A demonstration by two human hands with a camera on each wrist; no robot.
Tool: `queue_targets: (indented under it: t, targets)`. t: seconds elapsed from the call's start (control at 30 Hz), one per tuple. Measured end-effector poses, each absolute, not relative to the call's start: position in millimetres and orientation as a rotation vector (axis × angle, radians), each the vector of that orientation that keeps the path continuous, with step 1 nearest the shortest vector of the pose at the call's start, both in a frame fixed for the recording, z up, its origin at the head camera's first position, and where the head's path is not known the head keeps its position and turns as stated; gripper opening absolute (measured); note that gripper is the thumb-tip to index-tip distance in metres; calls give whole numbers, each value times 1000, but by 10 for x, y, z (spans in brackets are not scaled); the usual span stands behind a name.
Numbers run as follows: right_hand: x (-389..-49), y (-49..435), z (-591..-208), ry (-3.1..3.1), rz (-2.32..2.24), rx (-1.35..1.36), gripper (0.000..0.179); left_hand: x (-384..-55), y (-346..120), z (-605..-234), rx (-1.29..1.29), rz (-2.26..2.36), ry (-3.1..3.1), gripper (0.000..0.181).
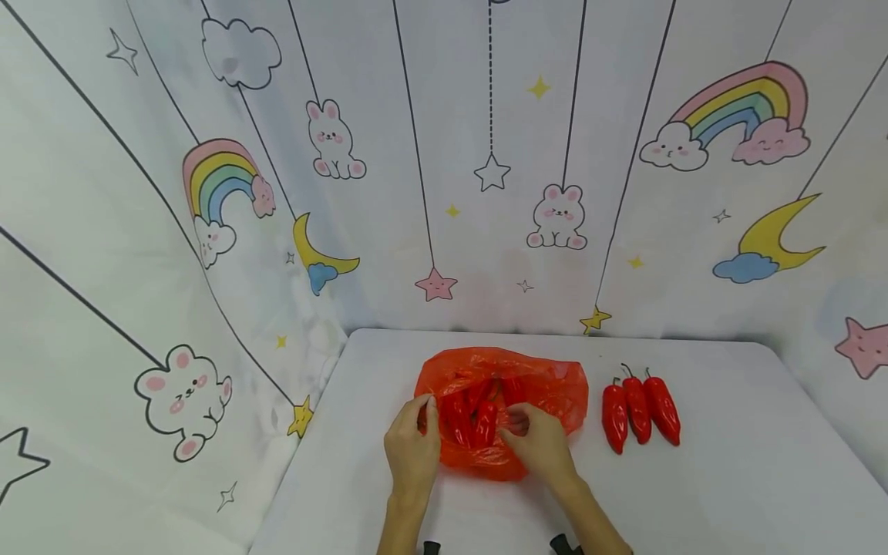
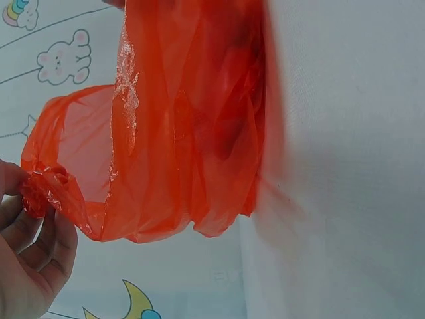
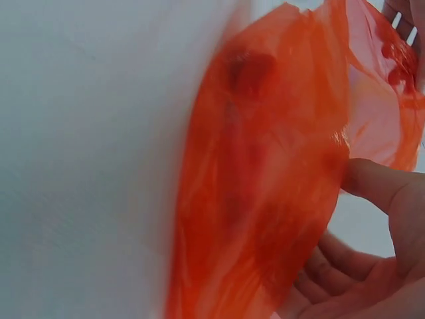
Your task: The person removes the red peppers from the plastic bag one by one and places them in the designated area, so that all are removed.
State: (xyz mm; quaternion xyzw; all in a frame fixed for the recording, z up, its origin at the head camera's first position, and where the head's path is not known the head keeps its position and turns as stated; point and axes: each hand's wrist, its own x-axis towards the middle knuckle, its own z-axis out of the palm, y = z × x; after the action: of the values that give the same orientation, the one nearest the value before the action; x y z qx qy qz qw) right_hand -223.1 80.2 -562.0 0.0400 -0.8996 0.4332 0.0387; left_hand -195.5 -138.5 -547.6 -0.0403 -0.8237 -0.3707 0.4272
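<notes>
A thin red plastic bag (image 1: 565, 385) lies on the table with its mouth open toward me. Several glossy red peppers (image 1: 486, 424) show inside it. My left hand (image 1: 414, 447) pinches the bag's left rim; in the left wrist view, that hand (image 2: 40, 259) has bunched plastic between thumb and fingers. At the front right of the mouth, my right hand (image 1: 548, 447) grips the rim. The right wrist view has its thumb (image 3: 372, 183) on the bag's edge and the other fingers partly hidden behind the plastic.
Three red peppers (image 1: 638, 408) with dark curved stems lie side by side right of the bag, on the white table (image 1: 735, 478). Behind stands a white backdrop (image 1: 388, 216) printed with rabbits, rainbows and stars. Two black pieces (image 1: 432, 548) show at the bottom edge.
</notes>
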Motion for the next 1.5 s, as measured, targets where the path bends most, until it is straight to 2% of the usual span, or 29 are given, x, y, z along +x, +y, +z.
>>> queue_targets:
  t: [0.3,0.93,1.0,1.23,1.4,1.5]
  targets:
    - [-2228,704,-5761,-2843,1372,96,68,-1952,-1366,-5460,-104,-925,-2052,13]
    - [-2176,531,-5896,-2963,1260,125,85,-1948,-1365,-5476,-105,-938,-2083,14]
    - [-2172,517,-5911,-2973,1250,124,80,-1946,-1364,-5472,-106,-939,-2087,14]
    - [-2148,488,-5917,-2974,1264,140,48,-1951,-1359,-5468,-112,-948,-2080,15]
    - [-2135,484,-5915,-2963,1227,105,39,-1958,-1359,-5480,-119,-936,-2068,14]
    - [-2131,490,-5920,-2949,1181,84,41,-1959,-1360,-5488,-117,-928,-2068,13]
